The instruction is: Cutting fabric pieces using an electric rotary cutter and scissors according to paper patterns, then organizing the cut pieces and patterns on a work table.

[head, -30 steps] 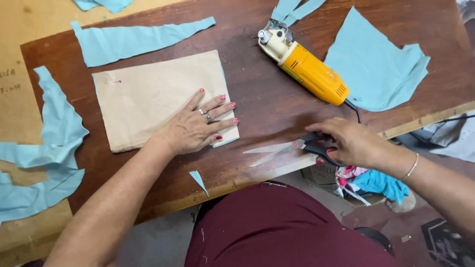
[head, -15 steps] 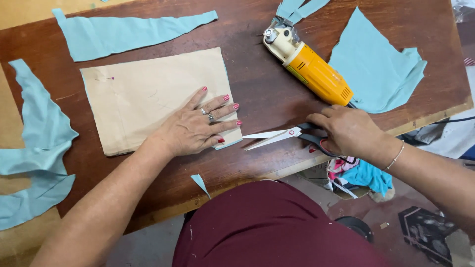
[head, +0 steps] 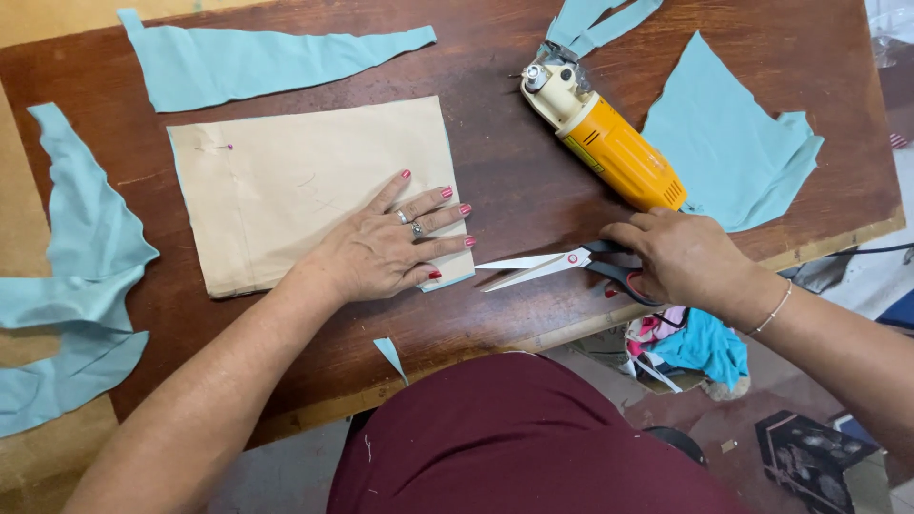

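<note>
1. The left hand (head: 376, 249) lies flat, fingers spread, on the near right corner of a tan paper pattern (head: 305, 186); it presses down and grips nothing.
2. The paper pattern rests on the brown wooden table (head: 495, 124), with a thin edge of light blue cloth showing along its right and near sides. A red-headed pin (head: 228, 147) sits at its far left corner.
3. The right hand (head: 681, 257) is closed over the dark handles of a pair of scissors (head: 562, 266), which lie on the table near its front edge.
4. The scissor blades are slightly apart and point left, towards the left hand's fingertips, without touching the paper.
5. A yellow electric cutter (head: 609, 143) lies just beyond the right hand, angled to the far left.
6. Light blue fabric pieces (head: 728, 143) lie to the right, along the far edge and off the left side; a small blue scrap (head: 389, 354) sits at the near edge.
</note>
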